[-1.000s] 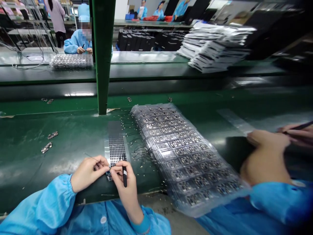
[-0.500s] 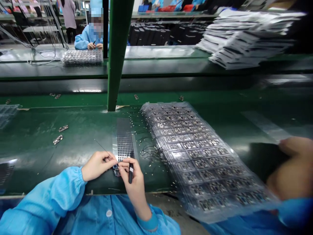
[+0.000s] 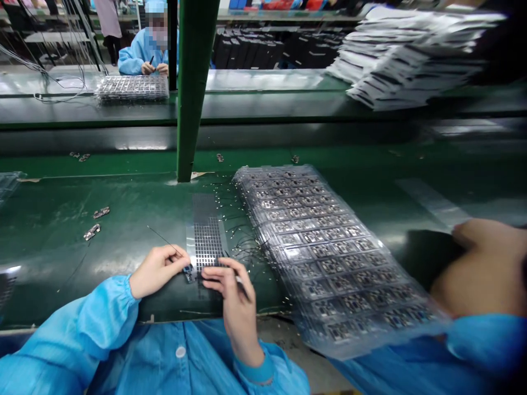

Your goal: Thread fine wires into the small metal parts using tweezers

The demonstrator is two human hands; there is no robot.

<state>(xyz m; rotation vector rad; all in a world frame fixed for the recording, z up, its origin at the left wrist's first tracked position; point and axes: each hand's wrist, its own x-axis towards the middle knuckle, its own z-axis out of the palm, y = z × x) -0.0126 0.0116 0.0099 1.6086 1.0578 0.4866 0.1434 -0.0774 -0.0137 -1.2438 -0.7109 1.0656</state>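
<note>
My left hand [image 3: 158, 271] pinches a thin black wire [image 3: 164, 240] whose end runs up and to the left. Its fingertips are right beside a small circuit board [image 3: 189, 274] lying on the green belt [image 3: 123, 263]. My right hand [image 3: 234, 291] grips a dark pen-like tool [image 3: 242, 286], mostly hidden by the fingers, and rests next to the board. Just above both hands lies a perforated dark mesh strip [image 3: 206, 241]. To the right sits a tall stack of clear plastic trays of circuit boards [image 3: 317, 252].
A co-worker's bare hand [image 3: 481, 269] and blue sleeve fill the right edge. Two loose boards [image 3: 92, 231] lie left on the belt, wire offcuts litter it, and a green post [image 3: 193, 88] stands ahead. Beyond it, another worker [image 3: 144, 52] sits at a second belt.
The dark tool in my right hand has tipped from upright to slanting down right, and that hand has moved slightly right. The view has tilted a little.
</note>
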